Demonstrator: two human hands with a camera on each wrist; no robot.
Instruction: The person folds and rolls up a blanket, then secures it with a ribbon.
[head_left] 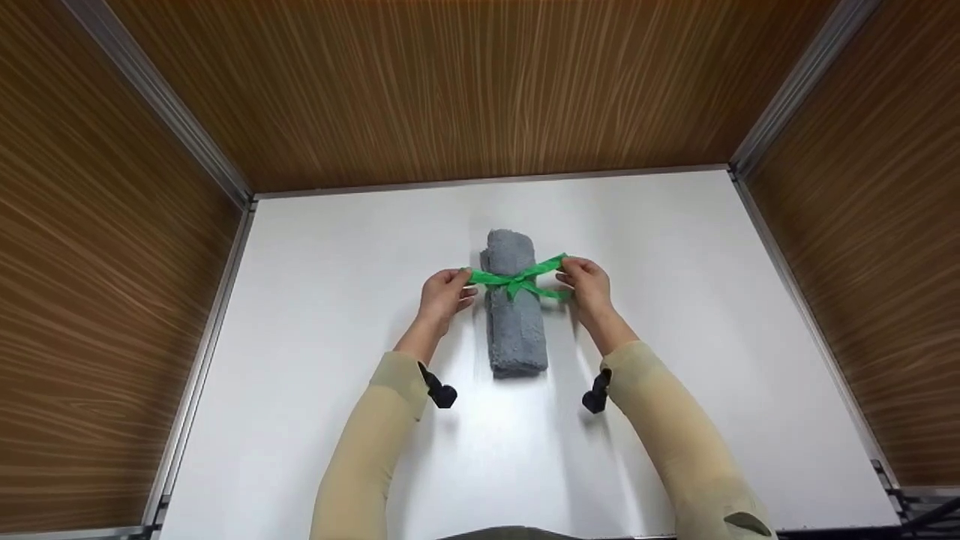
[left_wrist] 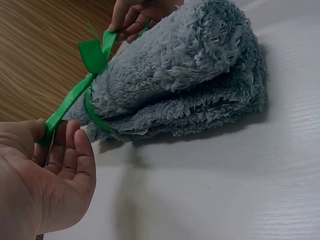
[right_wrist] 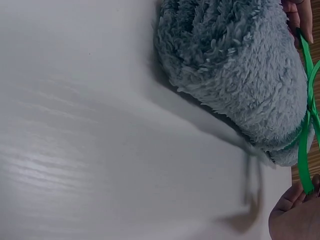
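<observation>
Pinching the green ribbon (head_left: 517, 279) at both ends, our left hand (head_left: 445, 295) and right hand (head_left: 586, 286) hold it taut across the rolled grey towel (head_left: 514, 315). Each hand grips one ribbon end between thumb and fingers. The towel lies lengthwise at the centre of the white table (head_left: 315, 315), between our hands.

White table (head_left: 315, 315) enclosed by wood-grain walls (head_left: 465, 82) on the left, right and far sides (metal strips (head_left: 187, 135) at the corners).
</observation>
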